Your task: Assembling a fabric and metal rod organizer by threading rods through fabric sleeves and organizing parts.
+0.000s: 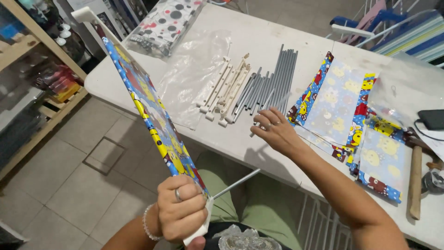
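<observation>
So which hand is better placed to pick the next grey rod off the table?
Probably the right hand: it is open and already at the near ends of the grey rods. The left hand is closed around the white corner piece of the patterned fabric panel, holding it up.

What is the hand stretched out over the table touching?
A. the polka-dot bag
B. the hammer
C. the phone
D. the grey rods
D: the right hand has its fingertips on the grey rods on the white table, while the left hand grips the colourful panel.
</observation>
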